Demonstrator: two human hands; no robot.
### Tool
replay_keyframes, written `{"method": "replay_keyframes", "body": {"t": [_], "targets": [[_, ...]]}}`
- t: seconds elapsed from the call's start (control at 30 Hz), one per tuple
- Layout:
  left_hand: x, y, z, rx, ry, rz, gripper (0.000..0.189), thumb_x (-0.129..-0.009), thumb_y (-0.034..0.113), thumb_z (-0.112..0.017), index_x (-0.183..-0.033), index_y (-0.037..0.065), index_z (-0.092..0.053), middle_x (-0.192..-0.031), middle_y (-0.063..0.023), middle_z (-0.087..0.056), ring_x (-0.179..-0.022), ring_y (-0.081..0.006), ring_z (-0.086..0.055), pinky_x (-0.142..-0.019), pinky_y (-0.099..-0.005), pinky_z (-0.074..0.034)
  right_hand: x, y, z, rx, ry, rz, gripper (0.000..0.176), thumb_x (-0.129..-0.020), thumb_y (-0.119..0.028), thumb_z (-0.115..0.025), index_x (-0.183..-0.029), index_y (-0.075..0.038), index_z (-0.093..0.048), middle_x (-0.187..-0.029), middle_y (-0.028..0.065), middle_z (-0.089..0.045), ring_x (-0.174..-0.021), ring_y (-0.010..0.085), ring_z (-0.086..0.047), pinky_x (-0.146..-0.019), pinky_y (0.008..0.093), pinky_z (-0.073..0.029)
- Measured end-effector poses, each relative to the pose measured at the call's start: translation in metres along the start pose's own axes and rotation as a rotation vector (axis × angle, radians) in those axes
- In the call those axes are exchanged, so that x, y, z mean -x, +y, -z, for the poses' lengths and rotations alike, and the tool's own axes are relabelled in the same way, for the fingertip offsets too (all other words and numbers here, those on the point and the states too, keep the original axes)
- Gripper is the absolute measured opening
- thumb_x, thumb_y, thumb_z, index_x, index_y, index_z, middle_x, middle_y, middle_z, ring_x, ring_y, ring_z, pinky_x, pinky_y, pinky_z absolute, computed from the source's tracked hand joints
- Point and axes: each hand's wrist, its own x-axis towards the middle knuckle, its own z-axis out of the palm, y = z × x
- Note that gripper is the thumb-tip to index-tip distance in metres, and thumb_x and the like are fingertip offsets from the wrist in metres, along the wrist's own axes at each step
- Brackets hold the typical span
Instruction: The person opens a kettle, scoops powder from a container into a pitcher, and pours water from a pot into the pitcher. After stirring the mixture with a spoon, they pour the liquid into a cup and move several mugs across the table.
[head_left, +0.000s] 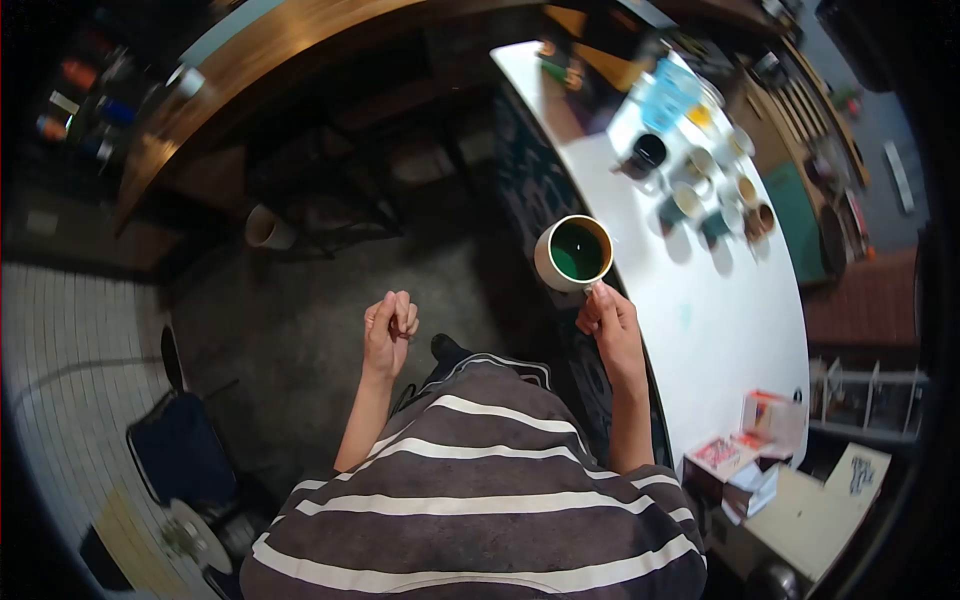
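A cream-coloured mug (547, 262) hangs upright in front of me, close to the white counter's edge. My right hand (612, 318) grips it by the handle, thumb on top and fingers curled beneath. Inside the mug shows a glossy dark green surface with a small light reflection, ringed by a brownish inner wall. In front of my body on the other side, my left hand (392, 325) is raised over the grey floor. Its fingers are curled in toward the palm, and nothing shows in them.
On the white counter (720, 330) to my right stand several cups (681, 204), a black cup (650, 151) and a blue packet (670, 95). Small boxes (725, 455) lie at its near end. A wooden counter (290, 35) curves ahead; a dark chair (185, 450) stands at left.
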Motion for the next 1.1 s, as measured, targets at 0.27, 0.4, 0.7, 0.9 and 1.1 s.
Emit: {"method": "replay_keyframes", "body": {"t": [0.27, 0.4, 0.7, 0.9, 1.1], "targets": [[0.011, 0.078, 0.12, 0.015, 0.226, -0.25, 0.05, -0.107, 0.028, -0.049, -0.061, 0.008, -0.042, -0.063, 0.0017, -0.037, -0.057, -0.0073, -0.032, -0.053, -0.0258, -0.025, -0.09, 0.007, -0.15, 0.049, -0.36, -0.062, 0.043, -0.109, -0.033, -0.047, -0.074, -0.009, -0.042, -0.069, -0.0038, -0.033, -0.062, 0.0074, -0.031, -0.057, 0.0265, -0.031], [0.022, 0.114, 0.167, -0.039, 0.336, -0.371, 0.05, -0.106, 0.028, -0.05, -0.061, 0.009, -0.042, -0.062, 0.0018, -0.036, -0.056, -0.0071, -0.03, -0.052, -0.0257, -0.025, -0.132, 0.014, -0.225, 0.035, -0.536, -0.081, 0.038, -0.108, -0.031, -0.047, -0.077, -0.01, -0.044, -0.07, -0.0038, -0.034, -0.063, 0.0074, -0.034, -0.058, 0.0256, -0.03], [0.038, 0.159, 0.24, -0.058, 0.631, -0.511, 0.051, -0.107, 0.031, -0.048, -0.061, 0.01, -0.039, -0.064, 0.002, -0.033, -0.058, -0.008, -0.029, -0.053, -0.0263, -0.024, -0.228, 0.002, -0.387, -0.006, -0.897, -0.225, 0.04, -0.108, -0.032, -0.047, -0.077, -0.008, -0.047, -0.067, -0.0045, -0.035, -0.061, 0.0078, -0.033, -0.057, 0.0256, -0.032], [0.012, 0.191, 0.276, -0.061, 0.774, -0.589, 0.05, -0.108, 0.03, -0.045, -0.062, 0.009, -0.039, -0.064, 0.0025, -0.032, -0.058, -0.0079, -0.029, -0.053, -0.0256, -0.024, -0.299, -0.017, -0.5, 0.111, -1.048, -0.237, 0.04, -0.108, -0.032, -0.047, -0.076, -0.009, -0.046, -0.068, -0.0047, -0.034, -0.061, 0.0074, -0.032, -0.057, 0.0259, -0.031], [-0.028, 0.242, 0.319, 0.056, 0.856, -0.726, 0.049, -0.107, 0.025, -0.047, -0.062, 0.008, -0.042, -0.064, 0.0026, -0.034, -0.057, -0.0071, -0.03, -0.053, -0.0247, -0.025, -0.372, -0.039, -0.625, 0.228, -1.319, -0.255, 0.035, -0.107, -0.033, -0.05, -0.081, -0.009, -0.045, -0.072, -0.0035, -0.034, -0.064, 0.0093, -0.035, -0.058, 0.0262, -0.03]]}}
